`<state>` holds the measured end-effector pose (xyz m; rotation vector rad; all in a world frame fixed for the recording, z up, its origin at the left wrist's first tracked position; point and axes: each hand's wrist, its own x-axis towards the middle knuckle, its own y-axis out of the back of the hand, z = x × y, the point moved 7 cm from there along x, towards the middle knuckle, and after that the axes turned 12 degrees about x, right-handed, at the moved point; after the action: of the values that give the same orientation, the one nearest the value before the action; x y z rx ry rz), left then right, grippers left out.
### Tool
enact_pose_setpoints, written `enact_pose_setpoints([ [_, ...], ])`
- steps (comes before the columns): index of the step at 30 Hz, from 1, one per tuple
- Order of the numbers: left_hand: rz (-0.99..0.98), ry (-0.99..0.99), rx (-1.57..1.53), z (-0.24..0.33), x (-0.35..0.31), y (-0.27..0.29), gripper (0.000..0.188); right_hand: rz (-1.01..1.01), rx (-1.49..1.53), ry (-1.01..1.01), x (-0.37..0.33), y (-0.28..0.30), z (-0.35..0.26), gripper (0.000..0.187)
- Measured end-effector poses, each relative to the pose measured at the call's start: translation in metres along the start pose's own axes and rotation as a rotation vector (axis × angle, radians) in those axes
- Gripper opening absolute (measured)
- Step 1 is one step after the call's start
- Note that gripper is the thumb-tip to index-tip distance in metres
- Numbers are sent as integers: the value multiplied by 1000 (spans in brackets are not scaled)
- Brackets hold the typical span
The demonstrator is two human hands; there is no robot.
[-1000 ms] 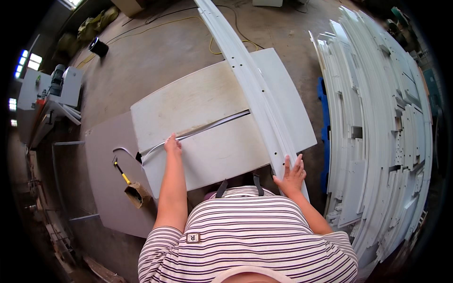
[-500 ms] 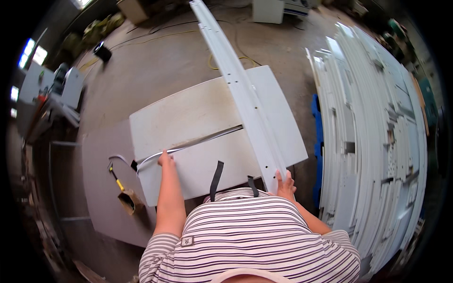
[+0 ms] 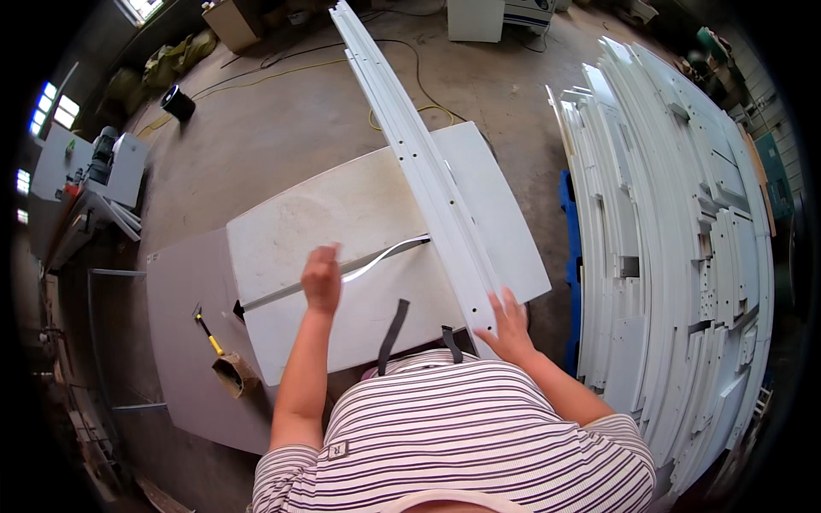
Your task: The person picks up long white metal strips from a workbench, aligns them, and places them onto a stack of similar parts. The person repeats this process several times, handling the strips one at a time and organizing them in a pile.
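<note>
Over the white board table (image 3: 321,192), my left hand (image 3: 321,278) is closed on a thin, flexible white strip (image 3: 376,261). The strip bows from my fingers toward the long slot in the tabletop, and its far end passes at the edge of a long white grooved profile (image 3: 428,184). That profile, with several small dark holes, lies slantwise across the table and reaches past its far side. At its near end my right hand (image 3: 510,332) is spread, fingers apart, over or lightly touching the surface; contact is unclear.
A grey-brown board (image 3: 184,333) at left carries a yellow-handled tool (image 3: 211,336) and a small brown box (image 3: 233,376). Stacked white panels (image 3: 658,248) stand on a blue pallet (image 3: 573,256) at right. A black bin (image 3: 178,103) and cables lie on the floor beyond.
My left hand has lifted and moved right, pulling the strip's left part out of the slot's left side into a curve. The fingers of my right hand have spread at the profile's near end.
</note>
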<state>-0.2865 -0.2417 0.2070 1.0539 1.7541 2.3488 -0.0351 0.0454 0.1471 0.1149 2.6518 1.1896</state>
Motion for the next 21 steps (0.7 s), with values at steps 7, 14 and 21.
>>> enact_pose_setpoints([
  [7,-104,-255,-63,91,6,57,38,46,-271,611,118,26,-92,36],
  [14,401,818,-818,-127,-43,141,36,482,-540,197,181,120,80,14],
  [21,593,766,-674,-174,-50,252,35,774,17,-47,181,176,109,20],
])
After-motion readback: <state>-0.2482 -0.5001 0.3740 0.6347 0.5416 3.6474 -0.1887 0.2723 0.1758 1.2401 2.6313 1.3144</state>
